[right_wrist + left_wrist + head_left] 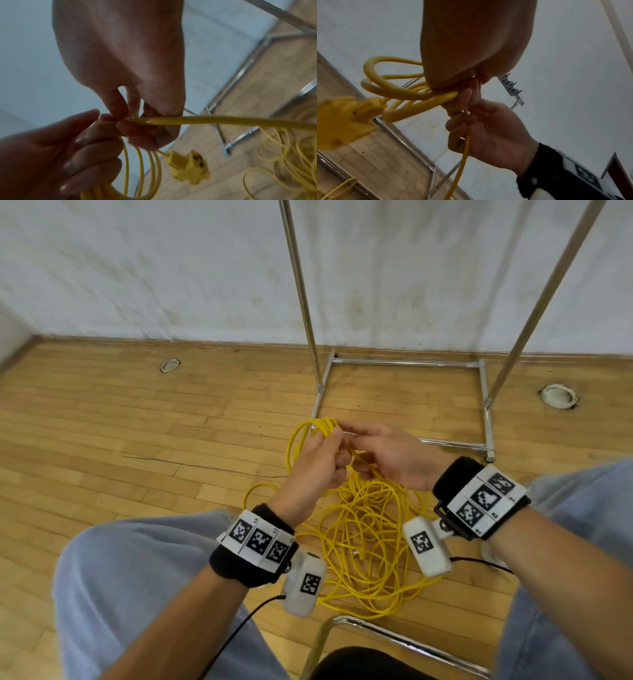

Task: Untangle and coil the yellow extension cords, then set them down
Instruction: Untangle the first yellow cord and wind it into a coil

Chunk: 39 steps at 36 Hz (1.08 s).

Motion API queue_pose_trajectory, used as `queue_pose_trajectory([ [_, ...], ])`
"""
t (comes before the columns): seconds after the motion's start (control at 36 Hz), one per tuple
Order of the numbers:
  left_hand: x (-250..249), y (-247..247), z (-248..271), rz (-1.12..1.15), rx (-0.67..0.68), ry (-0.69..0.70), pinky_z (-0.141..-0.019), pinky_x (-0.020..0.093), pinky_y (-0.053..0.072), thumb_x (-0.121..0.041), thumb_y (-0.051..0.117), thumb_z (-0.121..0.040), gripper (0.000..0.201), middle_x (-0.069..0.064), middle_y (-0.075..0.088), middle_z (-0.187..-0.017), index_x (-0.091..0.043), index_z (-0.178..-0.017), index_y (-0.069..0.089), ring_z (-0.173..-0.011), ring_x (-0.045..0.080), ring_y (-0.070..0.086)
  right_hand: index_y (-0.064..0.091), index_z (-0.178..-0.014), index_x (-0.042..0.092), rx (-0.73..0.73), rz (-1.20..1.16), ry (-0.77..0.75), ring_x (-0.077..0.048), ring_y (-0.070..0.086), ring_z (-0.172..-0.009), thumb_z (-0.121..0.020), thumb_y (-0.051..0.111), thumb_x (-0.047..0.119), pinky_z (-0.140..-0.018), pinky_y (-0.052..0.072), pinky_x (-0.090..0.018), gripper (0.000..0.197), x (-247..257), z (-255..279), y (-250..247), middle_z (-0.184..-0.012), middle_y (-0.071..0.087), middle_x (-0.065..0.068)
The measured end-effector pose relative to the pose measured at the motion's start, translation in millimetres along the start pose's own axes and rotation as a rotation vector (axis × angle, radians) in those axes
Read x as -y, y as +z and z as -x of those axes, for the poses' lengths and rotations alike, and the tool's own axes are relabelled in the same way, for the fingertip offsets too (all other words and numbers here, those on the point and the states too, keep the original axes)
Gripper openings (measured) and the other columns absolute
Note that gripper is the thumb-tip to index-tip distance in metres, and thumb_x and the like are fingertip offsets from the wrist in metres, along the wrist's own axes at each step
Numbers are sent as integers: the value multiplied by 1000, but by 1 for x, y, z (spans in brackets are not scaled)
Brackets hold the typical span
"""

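Observation:
A tangled heap of yellow extension cord [366, 542] lies on the wooden floor between my knees. My left hand [318, 460] grips a small coil of several loops [317, 426] raised above the heap. In the left wrist view the coil [393, 88] hangs from my left hand [462, 94], with a yellow socket block [342, 119] dangling beside it. My right hand [373, 453] pinches a single strand right next to the left fingers. The right wrist view shows my right hand [126, 121] pinching that strand [214, 121]; my left hand [82, 148] and the socket block [188, 166] sit below it.
A chrome garment rack frame [404, 363] stands on the floor against the white wall, just beyond the heap. Two round floor outlets [170, 365] [558, 396] are set in the boards. A chrome chair edge [376, 633] lies in front of me, between my knees in blue jeans.

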State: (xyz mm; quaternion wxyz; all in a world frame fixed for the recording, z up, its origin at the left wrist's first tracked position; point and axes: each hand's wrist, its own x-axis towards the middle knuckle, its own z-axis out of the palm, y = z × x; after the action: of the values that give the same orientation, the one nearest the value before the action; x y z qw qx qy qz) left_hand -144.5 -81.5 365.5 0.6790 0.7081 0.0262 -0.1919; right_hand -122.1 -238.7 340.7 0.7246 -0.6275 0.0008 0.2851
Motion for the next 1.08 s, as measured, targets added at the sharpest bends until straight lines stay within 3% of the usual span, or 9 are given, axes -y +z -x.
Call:
queue_pose_trajectory([
  [0.14,3,0,2,-25,-24,14,-46,20,24,-28,37,-112,28,-5,39,-65,-15,-90,49,-50,6,30,69,-120,5,-238,67,-190,-9,44,-57,-105,56,7,-48,34,-20,20,1,0,4,-82,56,-5],
  [0.28,12,7,4,-20,-58,62,-46,20,27,-28,37,-112,27,-5,46,-67,-14,-94,50,-51,7,32,68,-114,-12,-223,-82,-183,-13,51,-62,-100,54,-2,-54,42,-23,21,9,3,12,-74,57,-9],
  [0.44,18,11,2,75,-91,66,-48,22,29,-34,31,-113,36,-3,51,-72,-12,-95,52,-51,7,37,77,-110,5,-266,150,-230,-17,62,-72,-93,58,-5,-65,50,-25,27,11,6,18,-90,71,-24],
  [0.5,18,11,0,124,-97,36,-49,23,30,-36,31,-112,39,-4,54,-70,-11,-100,58,-53,8,40,79,-105,14,-253,275,-279,-12,67,-68,-94,60,-7,-65,51,-22,30,11,10,20,-87,75,-10],
  [0.56,18,9,-3,188,-111,-23,-50,22,33,-37,34,-112,44,-3,59,-74,-3,-115,61,-58,8,47,79,-106,17,-246,474,-352,-10,72,-73,-97,60,-6,-68,56,-22,31,7,13,23,-96,69,4],
  [0.69,17,5,-5,368,-72,-66,-51,21,42,-35,36,-112,50,1,68,-87,5,-137,52,-68,9,60,72,-126,21,-328,787,-390,-11,63,-97,-101,61,7,-82,59,-28,31,-6,13,27,-115,44,3],
  [0.92,4,-11,-22,479,-175,1,-75,33,49,-29,36,-112,37,-1,62,-77,-12,-88,58,-75,14,58,37,-122,25,-395,583,-379,-15,65,-89,-100,66,27,-69,51,-18,36,-21,20,43,-115,48,1],
  [1.0,-3,-26,-27,653,-176,17,-86,31,57,-26,35,-112,32,3,66,-83,-11,-90,53,-88,20,68,48,-111,20,-253,555,-262,-18,69,-79,-105,53,41,-73,54,-34,22,-29,17,42,-97,64,-1],
  [1.08,-14,-42,-30,765,-138,45,-97,33,55,-27,32,-112,35,7,73,-100,-13,-86,50,-101,22,72,63,-104,15,-106,443,-246,-15,69,-78,-109,37,46,-74,51,-26,41,-42,18,42,-89,72,-6],
])
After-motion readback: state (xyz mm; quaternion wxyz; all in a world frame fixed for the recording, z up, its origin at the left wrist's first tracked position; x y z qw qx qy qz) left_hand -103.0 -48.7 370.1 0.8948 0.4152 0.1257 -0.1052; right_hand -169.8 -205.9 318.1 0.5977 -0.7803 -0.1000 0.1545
